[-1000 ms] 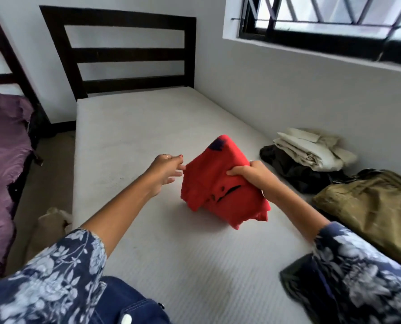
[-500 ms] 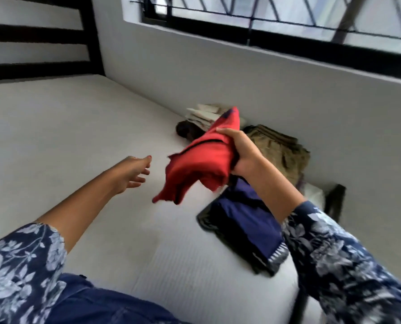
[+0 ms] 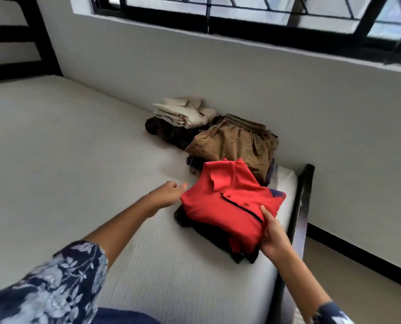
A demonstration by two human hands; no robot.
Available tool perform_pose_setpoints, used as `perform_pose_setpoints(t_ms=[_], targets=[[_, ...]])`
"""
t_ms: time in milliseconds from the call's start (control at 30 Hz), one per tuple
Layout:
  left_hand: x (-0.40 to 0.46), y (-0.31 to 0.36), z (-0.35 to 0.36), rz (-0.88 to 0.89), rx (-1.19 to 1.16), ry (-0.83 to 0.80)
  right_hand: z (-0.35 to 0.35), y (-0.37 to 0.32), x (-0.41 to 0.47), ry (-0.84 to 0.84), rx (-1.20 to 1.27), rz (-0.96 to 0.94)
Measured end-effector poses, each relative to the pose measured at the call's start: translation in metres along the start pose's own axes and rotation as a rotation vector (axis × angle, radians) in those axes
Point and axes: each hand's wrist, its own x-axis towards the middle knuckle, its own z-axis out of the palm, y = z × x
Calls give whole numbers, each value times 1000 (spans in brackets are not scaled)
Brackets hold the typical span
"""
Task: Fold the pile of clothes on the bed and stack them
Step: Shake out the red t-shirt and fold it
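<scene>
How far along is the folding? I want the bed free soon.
Three folded groups lie by the wall: cream pieces on dark ones, an olive garment, and a dark stack under the red polo shirt. Right hand holds the polo; left hand touches its edge. No unfolded clothes are visible.

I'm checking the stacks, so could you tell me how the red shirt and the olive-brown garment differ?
The red shirt is plain and bright, while the olive-brown garment is dull and faintly patterned. The red shirt has the right hand on its near edge; the olive-brown garment is untouched, nearer the wall. Both lie folded on darker clothes on the mattress.
</scene>
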Motion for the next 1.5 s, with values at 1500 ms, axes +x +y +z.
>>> perform_pose_setpoints(t_ms=[1500], targets=[[69,-127,-128,113,1071,-426,269,163,51,-108,-2321,-58]])
